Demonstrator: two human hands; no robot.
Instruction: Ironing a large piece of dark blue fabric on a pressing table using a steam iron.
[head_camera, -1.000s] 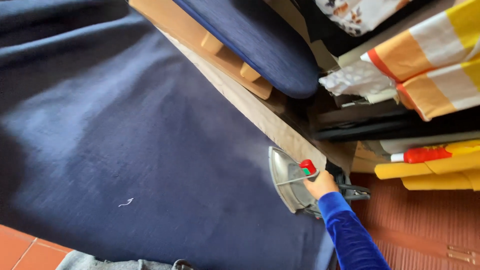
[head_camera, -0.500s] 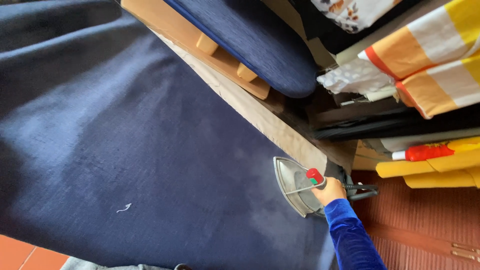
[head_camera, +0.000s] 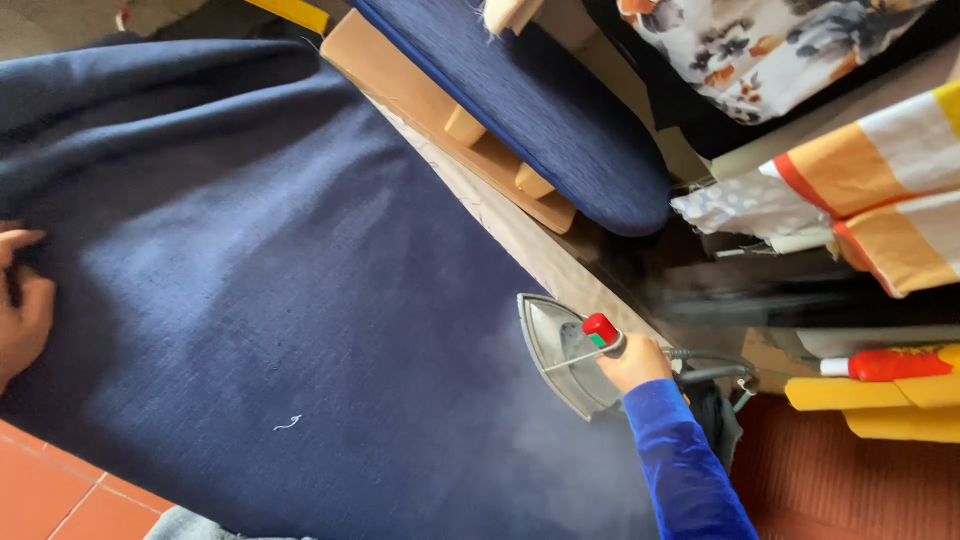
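A large dark blue cloth (head_camera: 260, 260) lies spread over a work surface. My right hand (head_camera: 632, 362), in a bright blue velvet sleeve, grips the handle of a steam iron (head_camera: 560, 352) with a silver soleplate and a red and green button. The iron is tipped on its side at the cloth's right edge, and steam drifts around it. My left hand (head_camera: 22, 300) rests on the cloth at the far left edge, fingers curled on the fabric. A small white thread (head_camera: 287, 423) lies on the cloth.
A padded blue sleeve board (head_camera: 540, 110) on a wooden base stands beyond the cloth. Striped orange, white and yellow fabric (head_camera: 880, 200), flowered fabric (head_camera: 760, 50) and a red-capped bottle (head_camera: 880, 365) lie at the right. Red floor tiles (head_camera: 60, 490) show at the lower left.
The view has shifted, and my left hand has come into sight on the cloth. My right hand stays on the tipped iron at the cloth's right edge, and steam now shows around it.
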